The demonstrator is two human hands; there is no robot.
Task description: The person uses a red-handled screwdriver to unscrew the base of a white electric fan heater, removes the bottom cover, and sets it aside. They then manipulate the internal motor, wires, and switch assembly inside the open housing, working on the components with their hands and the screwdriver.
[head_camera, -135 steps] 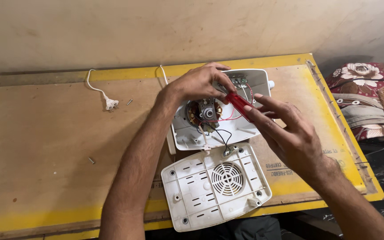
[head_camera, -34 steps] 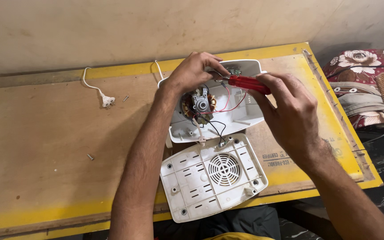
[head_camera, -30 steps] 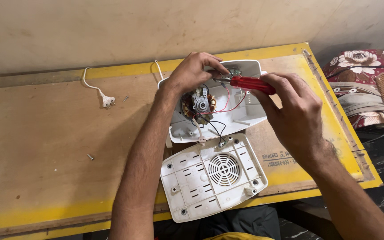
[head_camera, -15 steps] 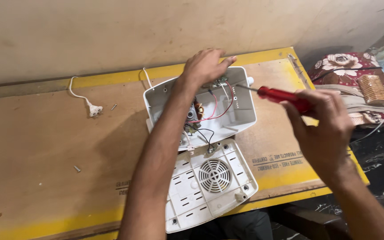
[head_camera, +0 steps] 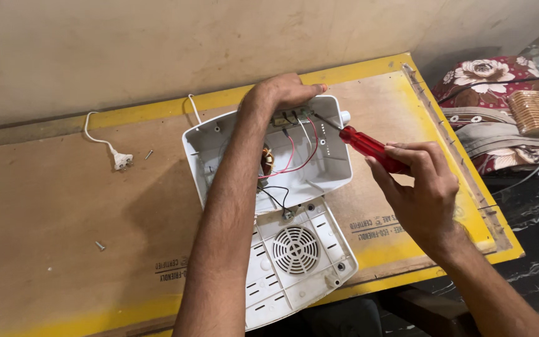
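Right hand [head_camera: 425, 193]: fingers clamped on red screwdriver [head_camera: 369, 148] handle, shaft angled up-left, tip at the small wired part on the far wall inside the open white housing [head_camera: 219, 146]. Left hand [head_camera: 285, 93]: fingers curled over that far wall, gripping it just beside the tip. Housing lies mid-desk [head_camera: 51, 206]. Vented white cover [head_camera: 297, 256] touches its near edge. White plug [head_camera: 121, 161] well apart, left.

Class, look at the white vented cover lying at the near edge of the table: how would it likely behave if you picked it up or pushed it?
The white vented cover looks like thin moulded plastic, so probably stiff and light. It lies flat, so a push would likely slide it. Wires seem to tie it to the open white housing, which may limit lifting.
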